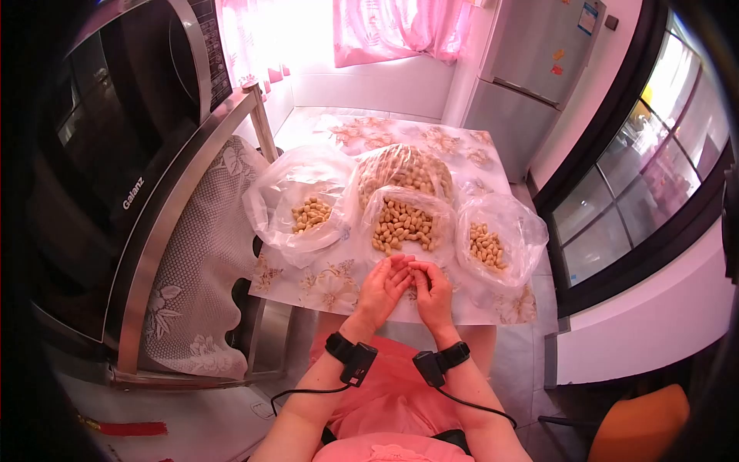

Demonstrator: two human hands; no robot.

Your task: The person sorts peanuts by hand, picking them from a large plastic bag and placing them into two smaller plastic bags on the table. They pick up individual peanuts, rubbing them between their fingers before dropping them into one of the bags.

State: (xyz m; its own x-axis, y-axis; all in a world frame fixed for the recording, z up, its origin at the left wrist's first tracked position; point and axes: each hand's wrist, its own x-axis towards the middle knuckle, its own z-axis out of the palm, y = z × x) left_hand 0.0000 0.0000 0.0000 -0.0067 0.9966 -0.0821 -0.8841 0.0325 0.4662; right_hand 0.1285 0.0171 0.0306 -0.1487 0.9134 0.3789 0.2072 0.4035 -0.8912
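Both hands are close together over the front edge of the flowered tablecloth (331,286). My left hand (385,286) is palm up with its fingers apart, and nothing shows in it. My right hand (433,291) has its fingers curled together beside the left fingertips; what it holds, if anything, is hidden. Just beyond them an open clear bag (404,223) holds peanuts, with a bigger, fuller bag of peanuts (412,169) behind it. A plastic bag (289,185) with some peanuts (310,214) lies to the left, and another bag (523,239) with peanuts (486,246) to the right.
A black microwave (115,154) stands on a metal rack (142,285) at the left, with a lace cloth (204,269) hanging there. A grey fridge (516,92) is at the back right. An orange chair (643,423) stands at the lower right. Pink curtains (400,27) hang behind.
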